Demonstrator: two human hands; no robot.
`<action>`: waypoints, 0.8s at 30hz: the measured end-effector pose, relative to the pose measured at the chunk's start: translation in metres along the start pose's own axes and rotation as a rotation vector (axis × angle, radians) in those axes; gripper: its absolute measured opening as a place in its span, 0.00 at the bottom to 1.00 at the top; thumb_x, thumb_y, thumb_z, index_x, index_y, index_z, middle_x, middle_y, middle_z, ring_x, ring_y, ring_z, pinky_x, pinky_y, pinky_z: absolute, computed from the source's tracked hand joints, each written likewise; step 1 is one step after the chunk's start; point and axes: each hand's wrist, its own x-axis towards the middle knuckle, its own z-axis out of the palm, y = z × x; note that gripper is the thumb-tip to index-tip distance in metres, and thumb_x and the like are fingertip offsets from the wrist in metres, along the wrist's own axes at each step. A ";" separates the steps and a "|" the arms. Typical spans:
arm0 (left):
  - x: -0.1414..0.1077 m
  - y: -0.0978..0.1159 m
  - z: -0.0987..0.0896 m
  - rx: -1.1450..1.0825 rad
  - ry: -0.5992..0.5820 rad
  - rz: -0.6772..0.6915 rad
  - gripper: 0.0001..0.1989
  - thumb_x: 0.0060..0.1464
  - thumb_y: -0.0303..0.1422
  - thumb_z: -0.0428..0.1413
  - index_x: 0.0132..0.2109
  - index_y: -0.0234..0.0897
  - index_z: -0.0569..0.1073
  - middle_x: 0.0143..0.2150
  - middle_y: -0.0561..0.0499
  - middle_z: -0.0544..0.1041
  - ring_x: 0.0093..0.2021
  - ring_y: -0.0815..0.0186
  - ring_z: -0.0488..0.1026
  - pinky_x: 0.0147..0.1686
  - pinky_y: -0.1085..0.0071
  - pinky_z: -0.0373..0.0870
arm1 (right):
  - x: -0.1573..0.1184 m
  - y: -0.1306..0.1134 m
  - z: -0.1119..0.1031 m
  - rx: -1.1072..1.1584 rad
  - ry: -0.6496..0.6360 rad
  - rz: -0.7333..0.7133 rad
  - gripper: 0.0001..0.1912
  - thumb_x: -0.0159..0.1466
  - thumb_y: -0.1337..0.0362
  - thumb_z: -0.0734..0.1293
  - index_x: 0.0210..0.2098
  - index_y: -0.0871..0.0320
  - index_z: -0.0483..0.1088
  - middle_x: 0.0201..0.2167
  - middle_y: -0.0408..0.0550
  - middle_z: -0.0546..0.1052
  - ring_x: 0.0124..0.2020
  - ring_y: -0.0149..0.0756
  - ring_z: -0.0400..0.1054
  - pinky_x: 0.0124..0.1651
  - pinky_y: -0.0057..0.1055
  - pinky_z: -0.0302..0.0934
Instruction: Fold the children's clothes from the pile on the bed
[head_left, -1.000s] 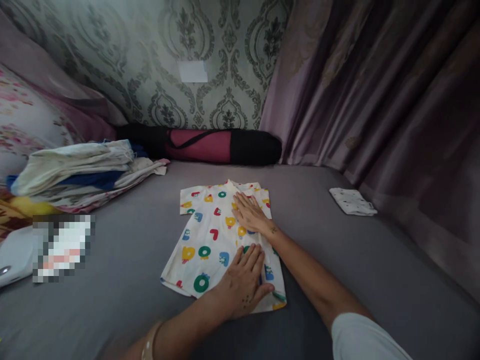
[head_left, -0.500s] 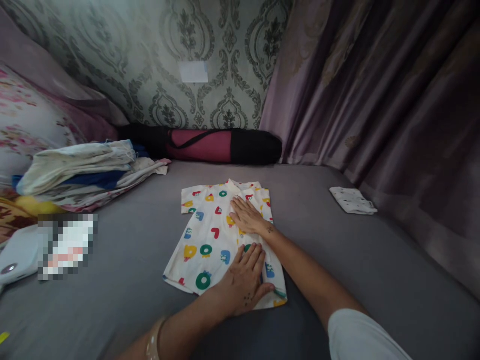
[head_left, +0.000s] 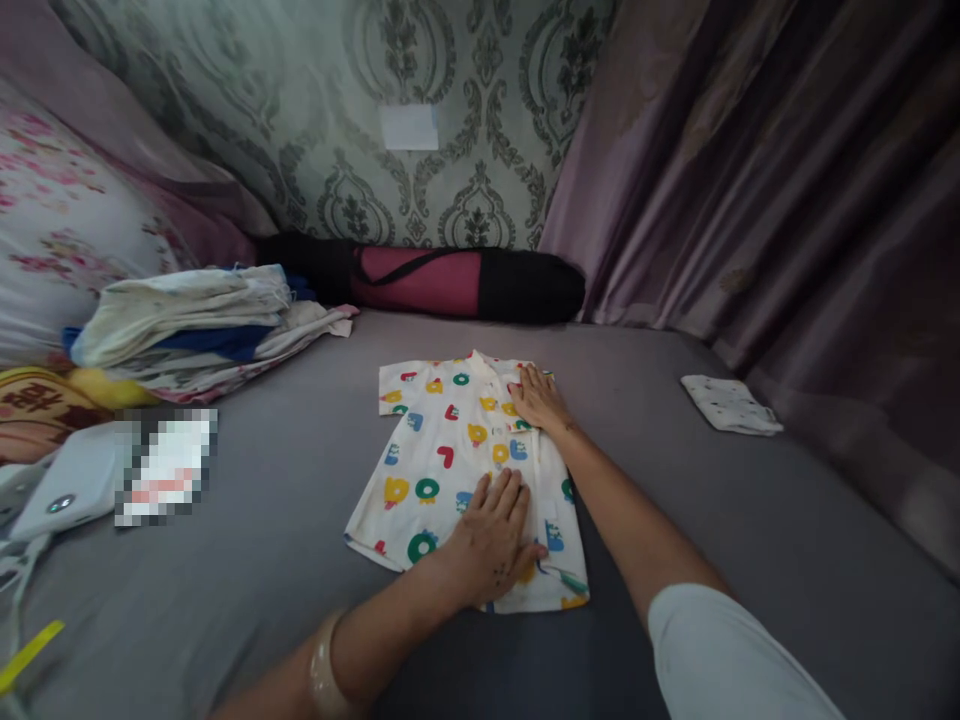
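Observation:
A small white short-sleeved shirt (head_left: 450, 458) printed with coloured letters lies spread on the grey sheet, collar toward the wall. My left hand (head_left: 495, 535) rests flat on its lower front, fingers outstretched and pointing away from me. Farther up, my right hand (head_left: 541, 402) lies on the upper right of the shirt near the sleeve, its fingers extended. Part of the right sleeve is hidden under that hand. The shirt's right lower edge shows a slight fold with a green patch.
A folded white cloth (head_left: 731, 405) lies to the right by the purple curtain (head_left: 787, 200). A pile of clothes (head_left: 187, 320) sits at the left beside a floral pillow (head_left: 67, 230). A black and maroon long bag (head_left: 420, 280) lines the wall. A white device (head_left: 71, 490) with a cable is at left.
My right hand has moved from the shirt's middle placket up and right toward the sleeve. My left hand stays on the lower front. The view has shifted slightly left.

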 end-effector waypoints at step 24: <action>-0.010 -0.076 -0.065 -0.146 0.088 -0.305 0.20 0.64 0.32 0.40 0.59 0.28 0.62 0.60 0.35 0.68 0.58 0.56 0.68 0.58 0.61 0.65 | -0.164 -0.008 -0.008 -0.041 -0.025 -0.218 0.33 0.72 0.54 0.47 0.69 0.68 0.51 0.70 0.58 0.50 0.71 0.45 0.41 0.71 0.47 0.39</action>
